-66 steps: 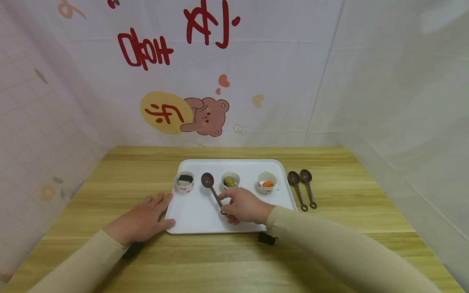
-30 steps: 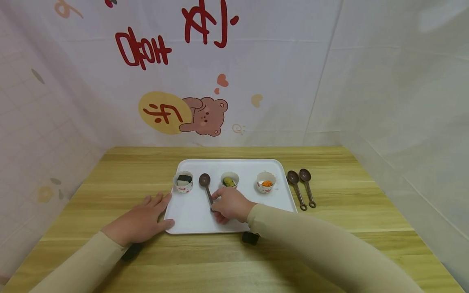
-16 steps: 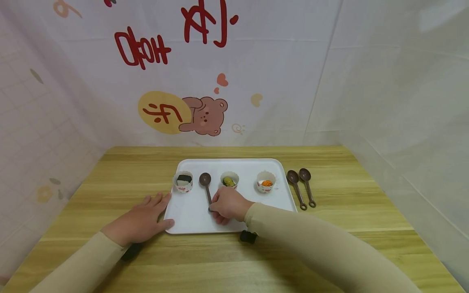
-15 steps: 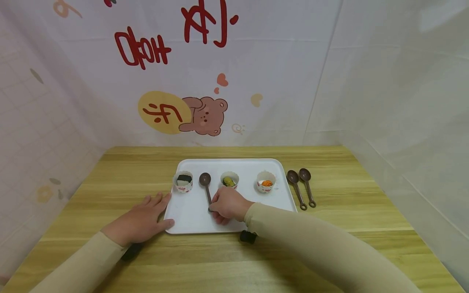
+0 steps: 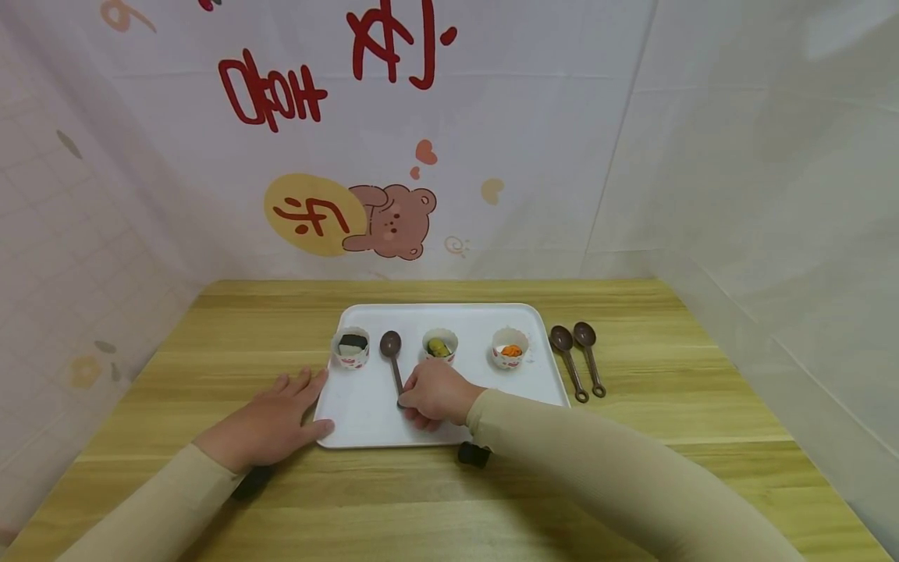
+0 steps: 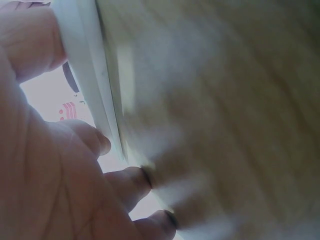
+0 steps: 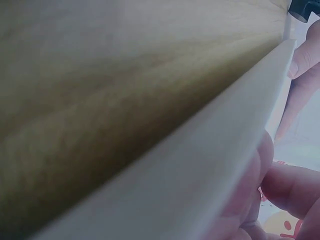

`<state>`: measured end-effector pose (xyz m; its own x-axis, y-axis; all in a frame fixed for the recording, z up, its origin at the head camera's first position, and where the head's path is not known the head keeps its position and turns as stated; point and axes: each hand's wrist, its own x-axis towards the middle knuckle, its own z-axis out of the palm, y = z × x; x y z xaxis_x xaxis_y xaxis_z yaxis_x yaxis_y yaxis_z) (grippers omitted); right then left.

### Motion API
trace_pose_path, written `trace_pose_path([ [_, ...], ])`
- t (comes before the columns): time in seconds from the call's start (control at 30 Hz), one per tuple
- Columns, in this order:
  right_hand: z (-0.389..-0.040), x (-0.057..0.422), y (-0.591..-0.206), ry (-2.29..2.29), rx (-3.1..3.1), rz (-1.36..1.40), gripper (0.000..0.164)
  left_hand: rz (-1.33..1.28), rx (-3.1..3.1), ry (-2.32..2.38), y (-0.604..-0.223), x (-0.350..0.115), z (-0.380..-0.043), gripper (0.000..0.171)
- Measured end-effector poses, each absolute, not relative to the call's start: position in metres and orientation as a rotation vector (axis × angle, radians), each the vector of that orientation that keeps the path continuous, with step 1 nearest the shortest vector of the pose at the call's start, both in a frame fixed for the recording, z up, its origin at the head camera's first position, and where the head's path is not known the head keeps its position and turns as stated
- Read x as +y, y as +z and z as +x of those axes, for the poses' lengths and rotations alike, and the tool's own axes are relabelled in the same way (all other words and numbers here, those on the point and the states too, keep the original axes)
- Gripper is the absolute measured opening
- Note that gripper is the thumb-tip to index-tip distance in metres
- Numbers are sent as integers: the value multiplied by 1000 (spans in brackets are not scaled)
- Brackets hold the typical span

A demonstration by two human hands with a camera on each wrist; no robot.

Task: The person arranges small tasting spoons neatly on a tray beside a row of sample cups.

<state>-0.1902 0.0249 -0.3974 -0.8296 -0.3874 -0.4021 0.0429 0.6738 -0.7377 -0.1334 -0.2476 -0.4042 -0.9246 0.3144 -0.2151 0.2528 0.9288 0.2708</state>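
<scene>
Your left hand (image 5: 270, 425), fingers spread, touches the white tray (image 5: 365, 421); one cup (image 5: 353, 361), black-and-white food inside; one brown spoon (image 5: 391, 343) on the tray, handle end pinched by your right hand (image 5: 437, 392); one green-filled cup (image 5: 441, 336); one orange-filled cup (image 5: 506, 362); two spare spoons (image 5: 561, 339), bench (image 5: 667, 406).

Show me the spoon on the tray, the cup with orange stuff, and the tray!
Spoon (image 5: 390, 343): head view, on its round bowl.
Orange-filled cup (image 5: 507, 362): head view, on its front wall.
Tray (image 5: 361, 410): head view, on its bare white surface.
</scene>
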Motion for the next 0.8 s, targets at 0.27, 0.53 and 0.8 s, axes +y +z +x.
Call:
trace_pose_path([
  [0.27, -191, 26, -399, -1070, 2337, -269, 15, 431, 2835, 344, -404, -247, -134, 91],
  [0.53, -190, 28, -399, -1069, 2334, -275, 16, 440, 2835, 355, -404, -246, -134, 89],
  [0.8, -190, 30, -399, -1094, 2314, -307, 10, 422, 2821, 347, -403, -246, -134, 90],
])
